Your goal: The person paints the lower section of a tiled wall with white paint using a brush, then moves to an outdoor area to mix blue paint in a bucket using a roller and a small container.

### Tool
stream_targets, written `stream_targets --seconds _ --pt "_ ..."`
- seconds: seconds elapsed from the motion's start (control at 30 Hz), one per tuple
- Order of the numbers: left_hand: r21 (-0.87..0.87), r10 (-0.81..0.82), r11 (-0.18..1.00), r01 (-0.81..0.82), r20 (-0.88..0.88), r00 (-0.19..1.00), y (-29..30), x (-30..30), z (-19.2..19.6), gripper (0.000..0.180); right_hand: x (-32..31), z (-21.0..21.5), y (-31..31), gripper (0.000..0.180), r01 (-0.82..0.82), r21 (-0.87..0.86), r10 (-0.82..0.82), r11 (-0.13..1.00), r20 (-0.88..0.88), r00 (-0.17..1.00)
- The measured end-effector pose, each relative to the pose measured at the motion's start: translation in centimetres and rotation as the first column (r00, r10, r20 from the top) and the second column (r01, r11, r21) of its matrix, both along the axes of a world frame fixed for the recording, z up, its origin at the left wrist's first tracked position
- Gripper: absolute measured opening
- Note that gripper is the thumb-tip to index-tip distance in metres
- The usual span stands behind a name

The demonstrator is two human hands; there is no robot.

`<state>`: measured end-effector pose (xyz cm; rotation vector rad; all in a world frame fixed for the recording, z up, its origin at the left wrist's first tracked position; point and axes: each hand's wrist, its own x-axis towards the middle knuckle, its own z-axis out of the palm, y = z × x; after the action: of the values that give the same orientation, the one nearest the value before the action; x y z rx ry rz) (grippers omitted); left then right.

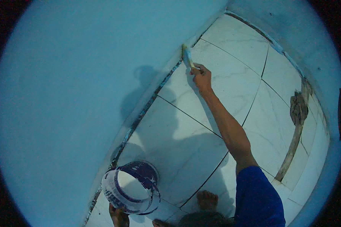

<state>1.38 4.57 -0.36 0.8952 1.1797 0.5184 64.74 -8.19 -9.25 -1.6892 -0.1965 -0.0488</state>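
A white paint bucket [132, 188] w/ dark streaks was held low at the wall base by the left hand [118, 216], fingers hidden under it, grip can't be told. White marbled floor tiles [185, 151] met a blue wall [75, 94]. Further out, the right arm was stretched straight, right hand [202, 77] clamped on a brush [187, 56] pressed at the wall-floor joint.
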Motion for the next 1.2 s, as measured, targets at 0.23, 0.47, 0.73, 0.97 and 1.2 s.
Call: stream_targets --seconds 0.23,0.47,0.73,0.97,1.2 --pt "-0.044 -0.023 0.999 0.022 -0.002 1.000 0.8 -0.1 -1.4 0.083 5.4 6.0 -3.8 0.034 0.082 0.128 -0.080 0.988 -0.022 0.997" --pt "-0.073 -0.028 0.997 0.026 -0.029 0.999 1.1 0.5 -1.8 0.083 10.7 5.2 -4.5 0.034 0.028 0.051 -0.026 0.998 -0.031 0.999" --pt "-0.061 -0.010 0.998 0.006 -0.057 0.998 1.2 0.6 -1.1 0.083 7.0 5.9 -7.3 0.033 -0.089 0.066 0.095 0.994 -0.104 0.990" --pt "-0.054 -0.016 0.998 0.014 -0.050 0.999 0.9 0.7 -1.0 0.083 10.5 6.3 -4.7 0.030 0.018 0.082 -0.009 0.996 -0.116 0.993" --pt "0.016 -0.090 0.996 0.091 -0.054 0.995 1.1 -2.8 -2.4 0.084 2.8 4.1 -4.0 0.031 -0.116 -0.002 0.115 0.993 -0.097 0.989"
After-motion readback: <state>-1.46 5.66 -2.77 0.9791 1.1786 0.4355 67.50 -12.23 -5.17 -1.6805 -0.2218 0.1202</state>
